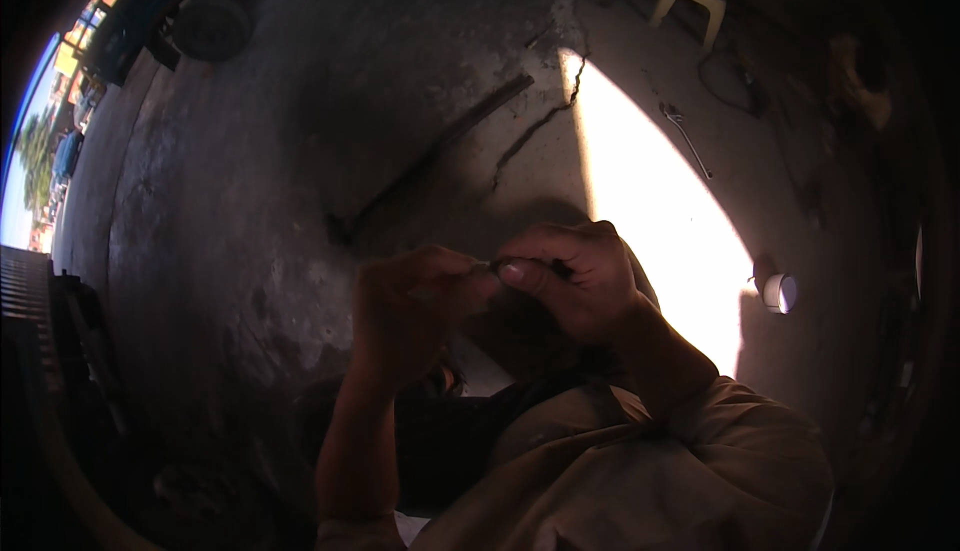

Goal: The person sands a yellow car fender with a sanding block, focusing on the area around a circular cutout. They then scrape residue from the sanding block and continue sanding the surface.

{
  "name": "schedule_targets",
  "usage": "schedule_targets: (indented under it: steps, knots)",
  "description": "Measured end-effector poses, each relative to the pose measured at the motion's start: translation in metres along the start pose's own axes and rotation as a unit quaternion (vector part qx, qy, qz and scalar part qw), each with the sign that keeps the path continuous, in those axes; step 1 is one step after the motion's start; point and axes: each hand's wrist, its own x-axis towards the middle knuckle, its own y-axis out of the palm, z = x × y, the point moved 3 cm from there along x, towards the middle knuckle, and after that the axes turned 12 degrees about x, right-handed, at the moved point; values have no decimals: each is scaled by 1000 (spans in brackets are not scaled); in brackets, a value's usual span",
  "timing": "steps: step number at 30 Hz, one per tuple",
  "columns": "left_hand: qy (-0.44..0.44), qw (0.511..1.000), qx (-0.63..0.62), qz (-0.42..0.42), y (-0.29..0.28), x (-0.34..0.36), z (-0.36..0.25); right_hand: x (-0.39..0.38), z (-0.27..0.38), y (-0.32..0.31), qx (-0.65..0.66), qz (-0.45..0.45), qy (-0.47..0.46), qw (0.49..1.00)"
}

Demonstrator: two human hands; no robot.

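Observation:
My left hand (405, 301) and my right hand (575, 276) meet fingertip to fingertip in front of my body, above the concrete floor (270, 201). Both are closed in a pinch. Something small and dark seems to sit between the fingertips, but shadow and the fingers hide what it is. The right thumb presses against its index finger, with the wrist bent inward. A dark shape lies below the hands, too dim to name.
A long dark bar (440, 151) lies ahead, beside a floor crack (538, 129). To the right are a wrench (688, 141), a white round container (778, 293) and a pale plastic stool (692, 3). A wheel (210, 27) stands far left. Sunlight covers a bright strip of floor.

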Motion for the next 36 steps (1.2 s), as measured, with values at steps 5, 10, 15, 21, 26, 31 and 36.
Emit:
schedule_targets:
  steps: [5, 10, 15, 21, 26, 31, 36]
  knots:
    - [33, 998, -12, -53, 0, 1, 6, 0, -4, -2, -22, 14, 24, 999]
    - [13, 987, -81, -141, -11, 11, -4, -1, -15, -6, 94, -81, 116, 985]
    - [-14, 985, -59, -160, -10, 13, -4, 4, -38, -25, 126, -229, 116, 958]
    - [-51, 989, 29, -136, -17, 12, 8, 3, -52, -38, 231, -336, 126, 904]
    - [-75, 989, -16, -128, -11, 15, 4, 3, -55, -42, 278, -390, 121, 869]
    - [-84, 991, -69, -75, 0, 15, 10, 4, -57, -45, 309, -425, 111, 843]
    - [-94, 968, -198, 122, 22, 7, 21, 3, -59, -44, 351, -433, 115, 822]
